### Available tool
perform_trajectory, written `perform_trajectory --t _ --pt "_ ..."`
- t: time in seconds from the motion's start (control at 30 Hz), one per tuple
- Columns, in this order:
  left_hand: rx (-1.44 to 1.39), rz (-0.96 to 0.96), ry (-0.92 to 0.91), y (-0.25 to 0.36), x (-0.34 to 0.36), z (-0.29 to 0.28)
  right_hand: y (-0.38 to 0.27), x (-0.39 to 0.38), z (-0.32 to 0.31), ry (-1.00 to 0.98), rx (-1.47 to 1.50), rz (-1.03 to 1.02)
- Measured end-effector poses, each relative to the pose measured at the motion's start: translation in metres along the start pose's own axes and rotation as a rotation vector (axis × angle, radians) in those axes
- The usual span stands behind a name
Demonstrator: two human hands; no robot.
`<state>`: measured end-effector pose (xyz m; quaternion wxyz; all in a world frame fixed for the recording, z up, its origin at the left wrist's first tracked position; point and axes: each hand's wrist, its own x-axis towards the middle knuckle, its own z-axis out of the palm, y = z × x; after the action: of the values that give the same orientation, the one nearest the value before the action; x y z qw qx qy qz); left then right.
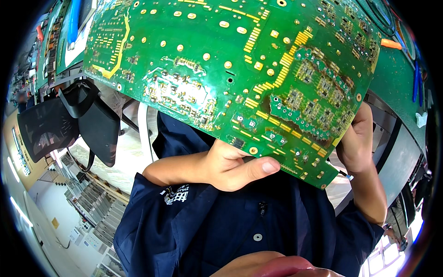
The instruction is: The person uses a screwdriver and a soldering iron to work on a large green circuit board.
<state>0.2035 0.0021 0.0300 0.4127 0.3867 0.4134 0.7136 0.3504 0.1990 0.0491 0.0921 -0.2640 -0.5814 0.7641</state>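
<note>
A large green circuit board (217,92) fills the upper middle of the head view, tilted close in front of my chest. Gold pads and small soldered parts cover its face, and darkened, scorched-looking patches show on its right half. My left hand (235,171) grips the near edge, its thumb lying along the rim and its other fingers hidden behind the board. At the right edge, my right hand (359,141) holds the board near the lower corner, with most of its fingertips out of sight behind it. A small wire end (345,175) pokes out near that corner.
A green-topped bench (392,87) runs along the right, bearing cables, an orange-handled tool (391,44) and blue pen-like sticks (417,81). At left stands a black chair (94,124). A blue tool handle (73,23) lies at upper left.
</note>
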Motion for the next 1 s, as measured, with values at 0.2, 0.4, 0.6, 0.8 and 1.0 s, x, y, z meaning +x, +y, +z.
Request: perform_trajectory --t 0.2,0.4,0.6,0.8,1.0 --pt "-0.035 -0.002 0.001 -0.001 -0.001 0.001 -0.004 0.002 0.000 0.012 -0.052 -0.003" --pt "-0.061 0.000 -0.021 -0.002 0.001 -0.001 -0.003 0.000 -0.004 -0.012 -0.061 0.004" --pt "-0.080 0.007 -0.035 -0.008 -0.005 -0.002 0.000 0.003 -0.002 0.086 0.088 0.047" --pt "-0.030 -0.013 -0.158 -0.013 -0.008 -0.008 0.002 0.000 -0.006 0.090 0.226 0.187" --pt "0.024 -0.021 -0.188 -0.009 -0.002 -0.011 0.005 -0.004 -0.002 0.079 0.050 0.087"
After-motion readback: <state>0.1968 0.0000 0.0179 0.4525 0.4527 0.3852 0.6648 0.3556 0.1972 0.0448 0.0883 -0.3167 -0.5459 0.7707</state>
